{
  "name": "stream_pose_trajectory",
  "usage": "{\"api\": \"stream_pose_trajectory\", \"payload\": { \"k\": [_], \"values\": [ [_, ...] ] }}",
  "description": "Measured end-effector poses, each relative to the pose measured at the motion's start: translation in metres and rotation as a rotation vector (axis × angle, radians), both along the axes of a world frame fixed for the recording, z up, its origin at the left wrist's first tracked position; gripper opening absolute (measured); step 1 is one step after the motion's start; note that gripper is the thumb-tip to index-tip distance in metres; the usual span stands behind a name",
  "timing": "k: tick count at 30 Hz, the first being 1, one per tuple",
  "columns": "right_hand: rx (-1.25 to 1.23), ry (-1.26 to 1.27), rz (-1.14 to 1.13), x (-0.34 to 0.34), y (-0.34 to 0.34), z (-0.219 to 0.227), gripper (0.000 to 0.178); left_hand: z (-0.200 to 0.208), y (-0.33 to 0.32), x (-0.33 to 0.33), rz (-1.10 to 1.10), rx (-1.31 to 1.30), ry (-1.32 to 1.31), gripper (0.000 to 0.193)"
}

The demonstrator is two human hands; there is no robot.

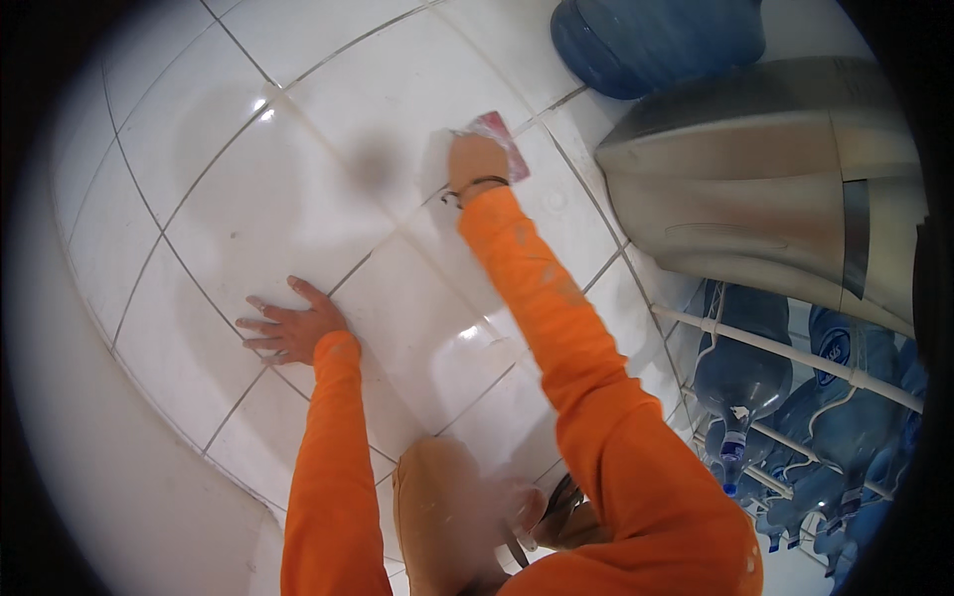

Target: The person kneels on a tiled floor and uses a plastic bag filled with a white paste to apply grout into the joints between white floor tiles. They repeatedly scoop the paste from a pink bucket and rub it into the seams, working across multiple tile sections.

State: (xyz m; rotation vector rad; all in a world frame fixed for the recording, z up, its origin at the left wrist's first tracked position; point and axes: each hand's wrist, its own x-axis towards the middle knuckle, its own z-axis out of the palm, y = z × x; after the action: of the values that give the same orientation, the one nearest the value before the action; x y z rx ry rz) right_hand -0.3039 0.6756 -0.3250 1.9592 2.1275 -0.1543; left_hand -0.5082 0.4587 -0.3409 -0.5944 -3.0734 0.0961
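Head view from above is showing my right hand (479, 164) with its grip closing over a pink pad (505, 132), which is lying against the white tiled floor (308, 209) ahead of me. The pad is showing a dull pinkish red with paler, whitish patches, and its straight edge and corner are poking out beyond my knuckles on the right side. Blur is softening its surface, so I cannot tell whether I am grasping cloth or sponge, and my hand is covering the rest of it. My fingers are mostly hiding underneath, so I cannot tell how tightly they are squeezing. A dark wristband (483, 182) is circling that wrist, just above the cuff of my orange sleeve (556, 308). My left hand (295, 328) is holding nothing; its grip is released, and it is resting on the tiles with fingers spreading, nearer to me than the pad. To the right, a grey appliance (745, 189) is standing near the pad, a blue jug (656, 40) is lying beyond it, and more bluish bottles (745, 363) are leaning in a white rack (785, 353).
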Motion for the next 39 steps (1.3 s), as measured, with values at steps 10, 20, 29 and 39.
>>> {"api": "stream_pose_trajectory", "payload": {
  "k": [10, 20, 29, 39],
  "values": [
    [0.119, 0.479, 0.197, 0.055, 0.033, 0.080, 0.045, 0.004, 0.006, 0.000, 0.025, 0.027, -0.048, 0.083],
    [-0.409, 0.724, -0.280, 0.096, 0.084, 0.130, 0.043, 0.010, 0.006, -0.001, 0.023, 0.044, -0.091, 0.082],
    [-0.096, -0.012, 0.270, 0.066, 0.089, 0.110, 0.052, 0.005, 0.005, -0.002, 0.027, 0.071, -0.063, 0.082],
    [-0.074, 0.140, 0.454, 0.106, -0.056, 0.094, 0.043, 0.006, 0.006, -0.002, 0.021, 0.045, -0.061, 0.082]
  ]
}}
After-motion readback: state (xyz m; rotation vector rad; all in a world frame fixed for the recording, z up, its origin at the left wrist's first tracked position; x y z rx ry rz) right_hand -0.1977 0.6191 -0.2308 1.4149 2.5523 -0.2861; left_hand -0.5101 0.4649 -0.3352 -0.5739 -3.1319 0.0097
